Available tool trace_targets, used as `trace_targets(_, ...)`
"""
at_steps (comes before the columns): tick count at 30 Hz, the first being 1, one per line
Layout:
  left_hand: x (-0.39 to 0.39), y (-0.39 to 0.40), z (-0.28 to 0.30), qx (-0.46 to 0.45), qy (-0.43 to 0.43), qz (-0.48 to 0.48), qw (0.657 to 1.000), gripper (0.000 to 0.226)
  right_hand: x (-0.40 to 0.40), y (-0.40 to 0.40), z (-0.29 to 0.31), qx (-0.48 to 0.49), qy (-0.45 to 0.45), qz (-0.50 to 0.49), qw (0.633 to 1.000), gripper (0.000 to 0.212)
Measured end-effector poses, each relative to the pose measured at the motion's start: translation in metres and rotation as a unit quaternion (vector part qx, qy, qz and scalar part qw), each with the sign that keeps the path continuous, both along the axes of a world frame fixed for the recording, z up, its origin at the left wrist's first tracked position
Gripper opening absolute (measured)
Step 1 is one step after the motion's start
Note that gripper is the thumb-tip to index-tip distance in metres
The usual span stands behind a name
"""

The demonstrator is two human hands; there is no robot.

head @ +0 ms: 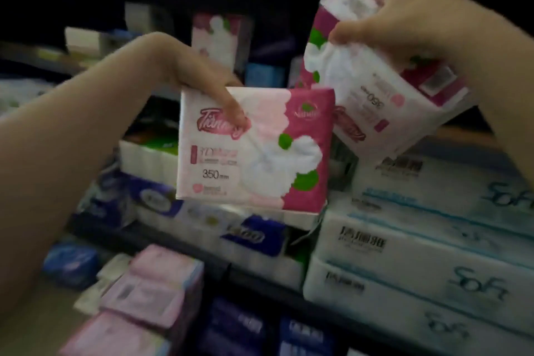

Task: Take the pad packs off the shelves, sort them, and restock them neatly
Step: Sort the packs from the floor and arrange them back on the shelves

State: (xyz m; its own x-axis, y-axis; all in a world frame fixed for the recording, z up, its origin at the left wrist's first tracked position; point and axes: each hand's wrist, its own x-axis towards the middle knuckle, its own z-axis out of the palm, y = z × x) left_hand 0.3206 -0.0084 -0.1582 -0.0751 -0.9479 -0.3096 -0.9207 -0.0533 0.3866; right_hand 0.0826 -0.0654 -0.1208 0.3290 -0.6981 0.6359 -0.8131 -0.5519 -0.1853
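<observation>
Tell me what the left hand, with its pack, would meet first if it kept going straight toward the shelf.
Probably the blue-and-white packs on the shelf just below and behind the pink pack that the left hand holds; depth is unclear.

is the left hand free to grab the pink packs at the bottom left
Probably not yet: the left hand already grips a 350 mm pack up at shelf height. The pink packs lie uncovered below it, so only the full hand hinders.

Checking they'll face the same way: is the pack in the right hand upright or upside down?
Upside down and tilted: the right hand grips the pack and its "350" print reads inverted.
</observation>
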Motion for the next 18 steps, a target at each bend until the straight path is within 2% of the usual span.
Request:
trace_targets(2, 0.008, 0.007, -0.031, 0.028, -0.014, 0.011, 0.999, 0.075, 0.016, 0.004, -0.027, 0.039, 0.036, 0.011, 0.999, 0.086)
trace_targets(4, 0.019, 0.015, -0.060, 0.051, -0.020, 0.027, 0.998, 0.067, 0.028, 0.005, -0.053, 0.093, 0.058, 0.020, 0.994, 0.087)
trace_targets(12, 0.054, 0.036, -0.192, 0.113, -0.069, 0.045, 0.990, 0.067, 0.067, -0.008, -0.184, 0.240, 0.141, 0.071, 0.958, 0.093)
trace_targets(18, 0.026, 0.014, -0.263, 0.172, -0.077, -0.043, 0.981, 0.060, 0.050, -0.023, -0.275, 0.362, 0.223, 0.055, 0.903, 0.095)
